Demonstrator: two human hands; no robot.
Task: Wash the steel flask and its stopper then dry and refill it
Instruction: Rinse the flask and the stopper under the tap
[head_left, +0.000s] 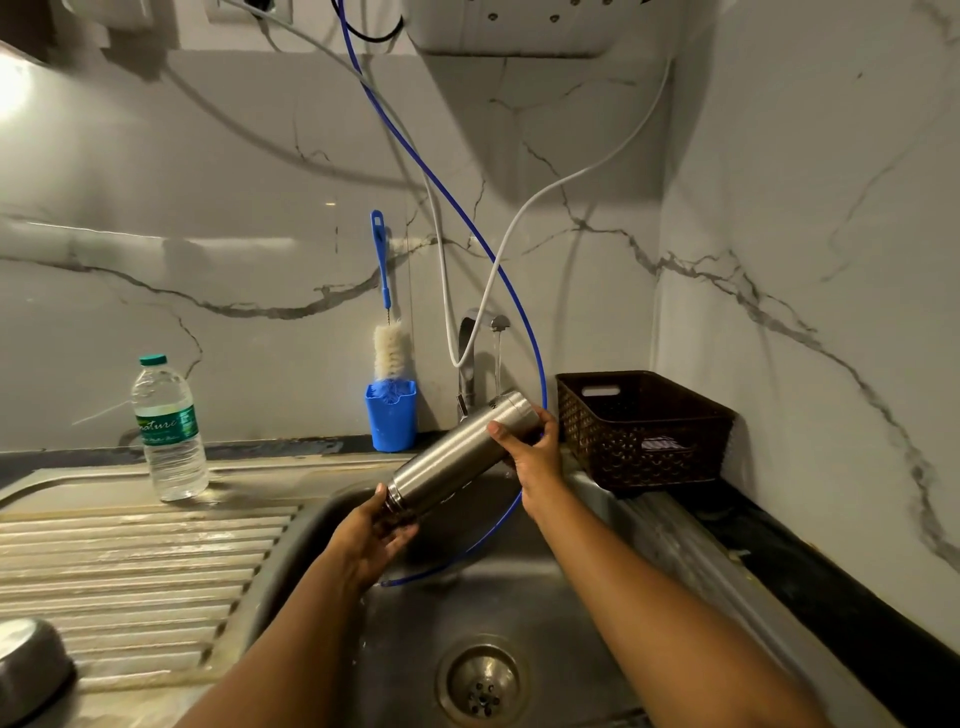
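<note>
steel flask (457, 449): tilted between both hands | left hand (375, 540): grips lower neck end | right hand (536, 453): grips upper end under running tap (475, 332)

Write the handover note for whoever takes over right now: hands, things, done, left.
Left hand grips the steel flask at its dark threaded lower end. Right hand grips the upper end.
The flask is tilted over the sink, upper end under the running tap. The stopper is not in view.
Done: the outside is being rinsed.
Left: probably scrub inside (bottle brush stands in the blue holder), then wash the stopper, dry, refill.
</note>
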